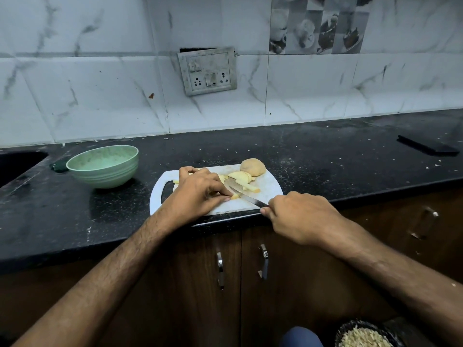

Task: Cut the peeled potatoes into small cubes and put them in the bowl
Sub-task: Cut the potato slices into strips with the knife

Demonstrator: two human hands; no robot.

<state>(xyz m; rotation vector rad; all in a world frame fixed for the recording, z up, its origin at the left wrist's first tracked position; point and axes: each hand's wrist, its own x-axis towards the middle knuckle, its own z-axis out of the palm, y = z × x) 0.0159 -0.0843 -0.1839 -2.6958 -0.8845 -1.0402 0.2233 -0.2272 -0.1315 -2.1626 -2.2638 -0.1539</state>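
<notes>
A white cutting board [269, 190] lies at the counter's front edge. On it my left hand [198, 192] pinches a small yellow potato piece [235, 196] under its fingertips. My right hand [298, 216] grips the handle of a knife [244, 194], whose blade runs up-left across the board beside that piece. Potato slices and strips [241, 179] lie behind the blade. A whole peeled potato [253, 167] sits at the board's far right corner. The pale green bowl [102, 166] stands left of the board; its inside looks bare.
The black stone counter [325, 151] carries scattered scraps. A sink recess [17, 164] is at the far left, a dark flat object [428, 146] at the far right. A switch panel [208, 71] hangs on the tiled wall. A dark basket of peelings [365, 335] sits below.
</notes>
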